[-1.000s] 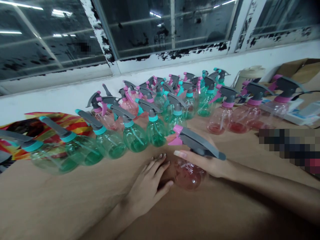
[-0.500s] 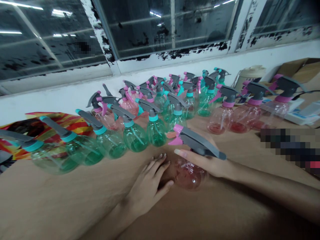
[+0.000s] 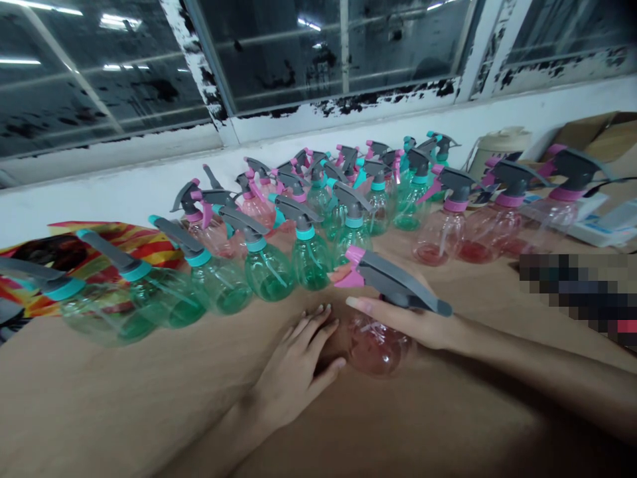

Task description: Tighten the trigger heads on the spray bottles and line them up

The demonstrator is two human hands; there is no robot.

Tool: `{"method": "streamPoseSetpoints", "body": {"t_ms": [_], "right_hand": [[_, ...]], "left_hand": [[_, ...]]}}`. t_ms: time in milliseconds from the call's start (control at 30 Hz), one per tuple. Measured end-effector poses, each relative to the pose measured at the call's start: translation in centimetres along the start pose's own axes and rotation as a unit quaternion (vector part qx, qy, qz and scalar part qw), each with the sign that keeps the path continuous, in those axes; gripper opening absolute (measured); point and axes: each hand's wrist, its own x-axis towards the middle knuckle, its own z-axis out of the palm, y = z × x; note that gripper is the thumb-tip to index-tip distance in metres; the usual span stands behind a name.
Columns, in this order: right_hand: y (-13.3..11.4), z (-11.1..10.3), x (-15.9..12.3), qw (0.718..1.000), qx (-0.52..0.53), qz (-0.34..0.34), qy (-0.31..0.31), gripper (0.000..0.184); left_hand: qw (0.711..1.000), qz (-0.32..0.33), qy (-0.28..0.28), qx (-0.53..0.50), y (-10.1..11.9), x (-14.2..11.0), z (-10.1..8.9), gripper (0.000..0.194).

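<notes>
While resting loosely spread left fingers [image 3: 316,327] on the surface [image 3: 149,398], grips the pink spray bottle [image 3: 379,353] around its neck with right fingers [image 3: 391,314]; holds its rounded body below that grip, just beside the left thumb, with green spray bottles [image 3: 271,277] beyond all the fingers.

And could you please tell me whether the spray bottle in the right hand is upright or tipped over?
Upright: the right hand holds the pink bottle with its gray spray head on top and rounded body below.
</notes>
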Motion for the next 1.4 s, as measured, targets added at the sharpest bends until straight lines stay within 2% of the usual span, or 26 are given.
{"method": "streamPoseSetpoints", "body": {"t_ms": [500, 667, 767, 900, 1067, 1400], "right_hand": [[-0.48, 0.02, 0.23, 0.999, 0.019, 0.024, -0.031, 0.022], [-0.48, -0.13, 0.08, 1.0, -0.011, -0.005, -0.025, 0.026], [-0.42, -0.08, -0.01, 0.999, 0.015, 0.005, -0.03, 0.018], [-0.39, 0.03, -0.04, 0.999, 0.033, 0.005, -0.014, 0.032], [-0.32, 0.05, -0.07, 1.0, -0.01, -0.026, 0.005, 0.021], [-0.25, 0.12, -0.06, 1.0, -0.009, -0.027, 0.006, 0.015]], "left_hand": [[1.0, 0.001, 0.002, -0.002, -0.07, 0.01, 0.05, 0.048], [1.0, -0.001, -0.001, 0.004, 0.03, 0.02, -0.1, 0.048], [1.0, -0.001, -0.007, 0.009, 0.07, 0.04, -0.17, 0.048], [1.0, -0.001, -0.003, 0.01, -0.03, 0.01, -0.05, 0.048], [1.0, 0.005, 0.008, 0.009, -0.15, -0.09, 0.22, 0.049], [1.0, -0.002, 0.0, 0.0, -0.1, 0.02, 0.06, 0.048]]}}
